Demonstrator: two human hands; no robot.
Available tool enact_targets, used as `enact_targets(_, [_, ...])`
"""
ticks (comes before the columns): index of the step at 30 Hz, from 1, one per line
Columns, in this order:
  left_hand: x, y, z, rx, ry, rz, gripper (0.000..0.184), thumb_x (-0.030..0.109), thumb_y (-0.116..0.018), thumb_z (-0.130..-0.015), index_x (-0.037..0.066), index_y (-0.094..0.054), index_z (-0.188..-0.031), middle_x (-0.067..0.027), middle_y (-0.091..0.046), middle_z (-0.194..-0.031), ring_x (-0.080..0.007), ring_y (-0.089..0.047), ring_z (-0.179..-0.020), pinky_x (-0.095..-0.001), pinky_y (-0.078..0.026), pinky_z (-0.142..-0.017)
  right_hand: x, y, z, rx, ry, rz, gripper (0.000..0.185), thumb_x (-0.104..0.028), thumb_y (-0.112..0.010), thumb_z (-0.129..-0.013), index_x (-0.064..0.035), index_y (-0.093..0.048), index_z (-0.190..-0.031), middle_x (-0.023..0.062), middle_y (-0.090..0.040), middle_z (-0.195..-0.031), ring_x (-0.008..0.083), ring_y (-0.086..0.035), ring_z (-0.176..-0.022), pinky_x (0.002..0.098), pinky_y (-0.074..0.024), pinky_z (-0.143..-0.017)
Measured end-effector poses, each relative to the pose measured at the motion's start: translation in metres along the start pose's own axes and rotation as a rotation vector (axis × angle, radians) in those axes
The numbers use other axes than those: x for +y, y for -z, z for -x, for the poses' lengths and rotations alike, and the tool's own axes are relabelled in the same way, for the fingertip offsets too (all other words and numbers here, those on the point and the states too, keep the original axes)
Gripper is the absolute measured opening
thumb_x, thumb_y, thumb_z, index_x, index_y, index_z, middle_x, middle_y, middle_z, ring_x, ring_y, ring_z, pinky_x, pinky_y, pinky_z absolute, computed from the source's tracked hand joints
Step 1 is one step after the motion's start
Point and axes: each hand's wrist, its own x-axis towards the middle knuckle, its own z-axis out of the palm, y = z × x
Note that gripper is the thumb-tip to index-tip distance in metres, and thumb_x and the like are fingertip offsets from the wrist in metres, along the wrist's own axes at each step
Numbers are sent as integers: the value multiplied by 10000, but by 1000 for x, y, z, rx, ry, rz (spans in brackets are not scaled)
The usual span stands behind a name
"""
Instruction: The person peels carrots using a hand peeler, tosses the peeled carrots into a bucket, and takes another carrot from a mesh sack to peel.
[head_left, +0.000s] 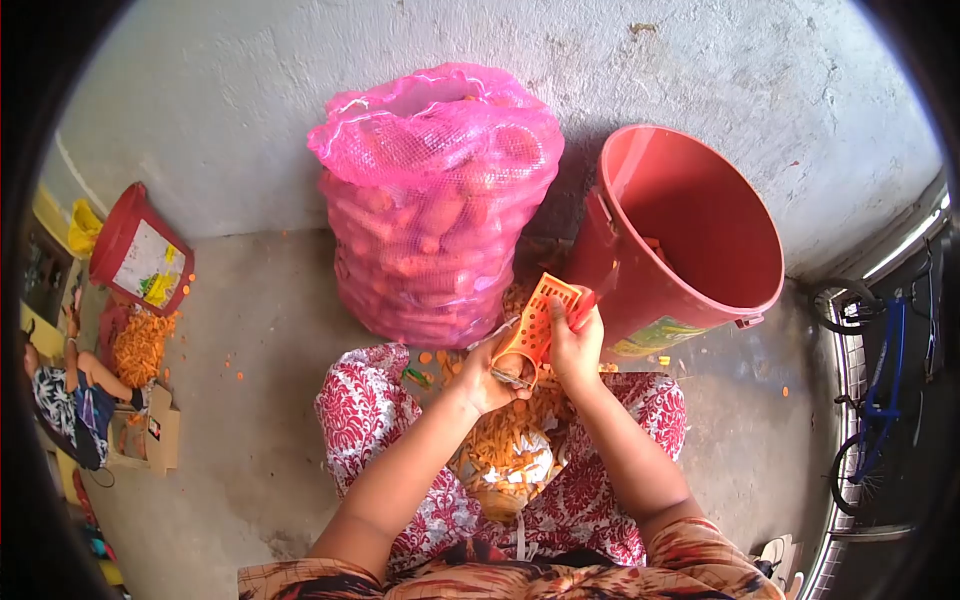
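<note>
In front of my lap, an orange plastic grater (537, 335) with holes and slots is held tilted between my hands. My right hand (578, 347) is closed around its upper side. The fingers of my left hand (480, 380) wrap its lower end, where a brownish rounded piece (513, 367) shows in the opening; I cannot tell what that piece is. Beneath my hands lies a heap of orange shreds (510, 445), between my legs. Just beyond stands a pink mesh sack (440, 230) full of carrots.
A tall red bin (610, 290) leans at the right, with a little orange matter inside. At far left, another person (75, 390) sits by a red tub (125, 215), an orange heap (145, 345) and a cardboard box (160, 430). A blue bicycle (880, 410) stands far right.
</note>
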Motion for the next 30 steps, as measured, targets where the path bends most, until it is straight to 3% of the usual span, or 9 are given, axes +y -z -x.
enact_targets(5, [-4,3,-2,-50,39,34,371,440,-361,-836,133,-517,-973,-24,-550,-743,-154,-469,-527,-282,-322,-438,-4,2,-1,7,38,172,126,-63,-525,-807,15,-479,-895,116,-562,-737,142,-545,-658,266,-439,-614])
enact_targets(10, [-4,20,-4,-320,109,-70,411,441,-348,-845,81,-500,-971,-66,-514,-665,-163,-470,-520,-273,-343,-431,24,28,-27,172,348,413,96,-71,-524,-808,2,-481,-850,105,-534,-674,174,-546,-618,289,-430,-580])
enact_targets(12, [-7,12,9,-201,154,-140,416,435,-322,-857,71,-485,-976,-64,-494,-677,-165,-474,-530,-273,-369,-439,20,61,-63,455,248,548,82,-76,-508,-821,-9,-478,-859,86,-523,-655,147,-528,-613,274,-426,-569])
enact_targets(14, [-7,-3,20,-103,124,-200,409,428,-311,-862,73,-480,-972,-62,-486,-696,-166,-476,-536,-279,-377,-443,1,72,-70,555,-3,165,87,-89,-506,-830,-6,-486,-845,29,-516,-677,100,-475,-571,233,-397,-537])
enact_targets(15, [-5,-1,19,-143,66,-223,390,415,-317,-860,81,-482,-976,-53,-477,-727,-166,-479,-547,-283,-374,-440,5,65,-68,512,113,-33,68,-79,-494,-835,-13,-493,-849,11,-515,-686,72,-459,-550,210,-385,-512])
enact_targets(18, [0,3,9,-142,105,-23,381,415,-334,-851,97,-495,-986,-54,-478,-727,-168,-478,-543,-288,-367,-442,18,44,-38,226,176,-8,118,-65,-520,-819,-11,-469,-910,21,-511,-758,98,-479,-644,238,-418,-596])
enact_targets(20, [-2,15,1,-134,101,37,364,419,-358,-843,118,-512,-981,-44,-533,-761,-152,-495,-577,-281,-358,-436,5,20,-15,98,84,-69,142,-86,-540,-812,-3,-468,-902,36,-522,-751,114,-492,-658,253,-422,-612])
enact_targets(26, [-6,3,5,-67,52,54,333,411,-383,-847,135,-539,-950,-9,-580,-767,-125,-519,-594,-261,-357,-410,-11,3,3,17,111,149,139,-91,-544,-805,6,-476,-879,98,-550,-690,146,-540,-643,267,-440,-600])
enact_targets(30, [-8,19,3,-218,123,-9,374,434,-351,-852,111,-503,-963,-42,-536,-727,-146,-493,-562,-261,-353,-418,0,17,-16,182,248,326,70,-55,-522,-806,-14,-467,-820,20,-485,-721,102,-443,-683,238,-389,-636])
